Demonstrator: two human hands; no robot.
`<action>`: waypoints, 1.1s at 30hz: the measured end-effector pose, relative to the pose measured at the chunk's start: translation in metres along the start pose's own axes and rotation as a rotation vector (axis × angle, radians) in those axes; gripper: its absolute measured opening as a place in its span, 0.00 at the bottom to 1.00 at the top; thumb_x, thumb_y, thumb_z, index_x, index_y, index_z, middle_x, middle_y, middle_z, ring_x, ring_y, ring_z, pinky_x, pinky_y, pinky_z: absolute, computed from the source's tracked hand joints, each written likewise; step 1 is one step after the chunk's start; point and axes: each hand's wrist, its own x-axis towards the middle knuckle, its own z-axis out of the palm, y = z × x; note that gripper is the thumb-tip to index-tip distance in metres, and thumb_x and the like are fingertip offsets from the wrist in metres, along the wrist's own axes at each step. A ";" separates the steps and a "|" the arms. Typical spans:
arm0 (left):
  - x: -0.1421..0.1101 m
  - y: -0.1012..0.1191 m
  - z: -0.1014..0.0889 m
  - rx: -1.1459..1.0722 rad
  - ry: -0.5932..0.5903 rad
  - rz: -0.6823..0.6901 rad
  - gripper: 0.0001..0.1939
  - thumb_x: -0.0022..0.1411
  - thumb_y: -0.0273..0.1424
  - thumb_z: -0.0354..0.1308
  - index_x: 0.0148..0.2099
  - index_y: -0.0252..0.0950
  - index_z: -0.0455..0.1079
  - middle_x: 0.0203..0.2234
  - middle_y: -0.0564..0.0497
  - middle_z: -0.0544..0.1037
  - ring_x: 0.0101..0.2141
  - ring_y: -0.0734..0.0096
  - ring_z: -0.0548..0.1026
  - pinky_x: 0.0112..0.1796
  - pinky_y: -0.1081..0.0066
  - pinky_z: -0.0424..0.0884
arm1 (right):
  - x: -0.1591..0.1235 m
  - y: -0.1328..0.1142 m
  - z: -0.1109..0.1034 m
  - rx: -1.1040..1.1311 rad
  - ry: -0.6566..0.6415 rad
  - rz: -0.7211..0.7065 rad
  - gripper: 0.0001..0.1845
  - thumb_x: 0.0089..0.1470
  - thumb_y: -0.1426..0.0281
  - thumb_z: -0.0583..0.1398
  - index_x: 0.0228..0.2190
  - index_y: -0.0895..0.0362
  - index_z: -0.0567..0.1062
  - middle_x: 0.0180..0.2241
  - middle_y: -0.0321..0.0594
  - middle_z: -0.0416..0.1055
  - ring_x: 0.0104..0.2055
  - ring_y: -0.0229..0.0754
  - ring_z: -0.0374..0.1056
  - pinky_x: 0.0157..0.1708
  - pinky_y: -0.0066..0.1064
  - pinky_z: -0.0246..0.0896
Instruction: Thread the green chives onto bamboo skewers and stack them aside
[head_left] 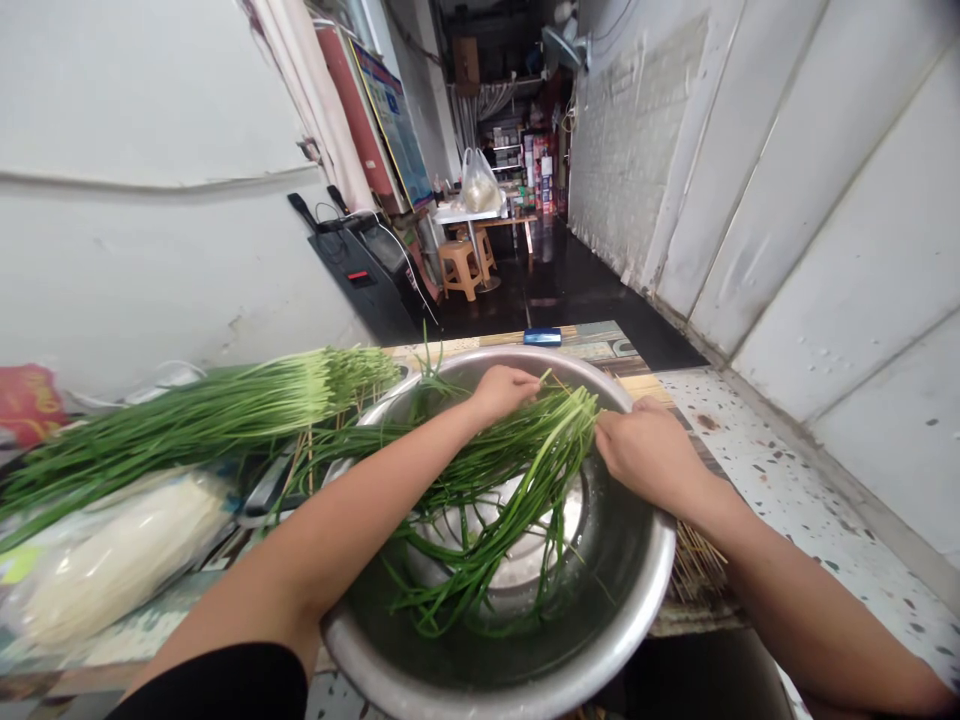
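A wide metal basin point(652, 560) stands in front of me. Long green garlic chives point(517, 500) lie in it, their pale cut ends gathered toward the right rim and their leaves trailing down inside. Over the basin, my left hand point(504, 393) is closed in a pinch on a chive stalk, whose pale tip pokes out past the fingers. My right hand point(649, 452) is closed at the right rim, right against the pale ends of the bunch. What its fingers grip is hidden from view.
Left of the basin lies a big pile of garlic chives point(247, 405), with a clear plastic bag of something whitish point(124, 555) before it. Thin wooden skewers point(697, 560) lie right of the basin. A blue packet point(542, 337) sits behind it. Stools point(459, 268) stand farther back.
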 end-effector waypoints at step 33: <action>-0.001 0.007 0.009 -0.358 0.054 -0.103 0.12 0.50 0.31 0.64 0.38 0.31 0.78 0.23 0.47 0.79 0.25 0.75 0.72 0.31 0.73 0.65 | 0.000 -0.001 -0.003 0.013 -0.008 -0.027 0.16 0.55 0.74 0.49 0.19 0.59 0.69 0.16 0.39 0.64 0.18 0.36 0.51 0.28 0.33 0.39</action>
